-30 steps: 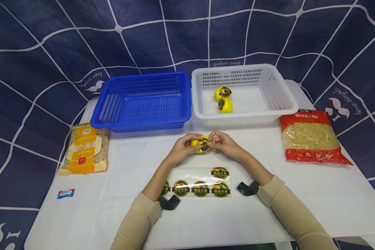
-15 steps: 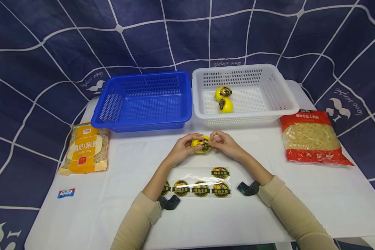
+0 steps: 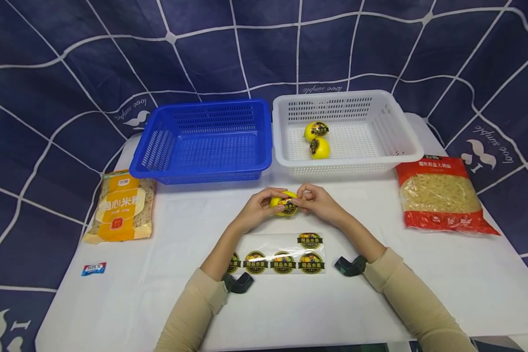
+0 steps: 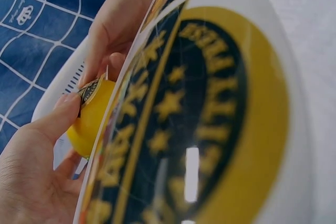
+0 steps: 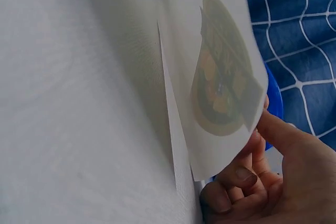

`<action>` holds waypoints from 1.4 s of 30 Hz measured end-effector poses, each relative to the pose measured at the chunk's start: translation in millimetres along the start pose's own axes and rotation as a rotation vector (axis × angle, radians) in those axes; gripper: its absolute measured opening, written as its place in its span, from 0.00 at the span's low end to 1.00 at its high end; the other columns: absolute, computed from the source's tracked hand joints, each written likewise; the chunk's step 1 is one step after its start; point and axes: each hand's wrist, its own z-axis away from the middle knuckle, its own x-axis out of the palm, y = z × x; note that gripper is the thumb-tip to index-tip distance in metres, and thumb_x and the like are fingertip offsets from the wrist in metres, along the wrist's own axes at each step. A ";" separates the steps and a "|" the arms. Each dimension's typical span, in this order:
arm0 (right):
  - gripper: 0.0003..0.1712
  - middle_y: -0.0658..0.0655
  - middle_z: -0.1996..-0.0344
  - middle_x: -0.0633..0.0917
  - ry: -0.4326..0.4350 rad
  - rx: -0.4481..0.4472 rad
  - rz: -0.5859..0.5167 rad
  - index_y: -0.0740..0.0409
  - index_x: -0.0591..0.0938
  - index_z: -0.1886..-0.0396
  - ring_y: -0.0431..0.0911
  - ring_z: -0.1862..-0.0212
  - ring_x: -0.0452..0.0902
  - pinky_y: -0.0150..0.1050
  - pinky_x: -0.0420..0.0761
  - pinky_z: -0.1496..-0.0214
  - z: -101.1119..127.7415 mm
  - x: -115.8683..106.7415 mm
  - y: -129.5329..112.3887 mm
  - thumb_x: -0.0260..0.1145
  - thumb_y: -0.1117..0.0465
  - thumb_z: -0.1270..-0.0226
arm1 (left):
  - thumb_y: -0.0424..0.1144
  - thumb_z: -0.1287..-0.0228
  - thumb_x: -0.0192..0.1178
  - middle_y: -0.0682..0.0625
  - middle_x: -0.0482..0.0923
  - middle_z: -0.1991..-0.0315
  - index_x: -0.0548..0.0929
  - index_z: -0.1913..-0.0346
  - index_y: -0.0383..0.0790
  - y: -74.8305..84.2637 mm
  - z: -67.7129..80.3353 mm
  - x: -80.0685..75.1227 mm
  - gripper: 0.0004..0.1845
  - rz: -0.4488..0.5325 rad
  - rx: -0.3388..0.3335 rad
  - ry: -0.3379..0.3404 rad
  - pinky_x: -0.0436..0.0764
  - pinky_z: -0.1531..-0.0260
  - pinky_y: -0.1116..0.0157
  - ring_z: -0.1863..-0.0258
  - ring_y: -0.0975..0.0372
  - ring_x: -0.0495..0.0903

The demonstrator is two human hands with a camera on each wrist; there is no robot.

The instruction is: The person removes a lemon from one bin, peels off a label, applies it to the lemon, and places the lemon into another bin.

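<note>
In the head view, my left hand (image 3: 253,211) grips a yellow lemon (image 3: 275,201) above the middle of the white table. A round black-and-gold fruit sticker (image 3: 289,207) lies across the lemon's front. At its right edge, the curled thumb and forefinger of my right hand (image 3: 319,203) pinch the sticker. A sticker edge stands up from the lemon (image 4: 94,124) in the left wrist view. The sticker sheet (image 3: 264,243) lies just in front of the hands. It looms large in the left wrist view, and a pale, curved sheet (image 5: 210,150) partly covers the right wrist view.
Behind the hands stand a blue basket (image 3: 202,173) and a white basket (image 3: 347,160) with two stickered lemons (image 3: 320,148) inside. A yellow pasta bag (image 3: 121,208) and a small wrapped packet (image 3: 94,269) lie left. On the right is a red pasta bag (image 3: 442,193).
The hands, lemon and sticker keep nearly the same position. The head view has shifted slightly; nothing was visibly taken up or let go.
</note>
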 end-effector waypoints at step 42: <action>0.08 0.53 0.87 0.67 0.016 -0.014 0.021 0.65 0.71 0.68 0.40 0.84 0.59 0.30 0.61 0.81 10.0 6.2 -24.1 0.61 0.65 0.35 | 0.24 0.42 0.59 0.35 0.69 0.42 0.76 0.51 0.24 -1.8 -0.4 1.1 0.15 -0.022 0.031 -0.024 0.66 0.39 0.59 0.41 0.53 0.68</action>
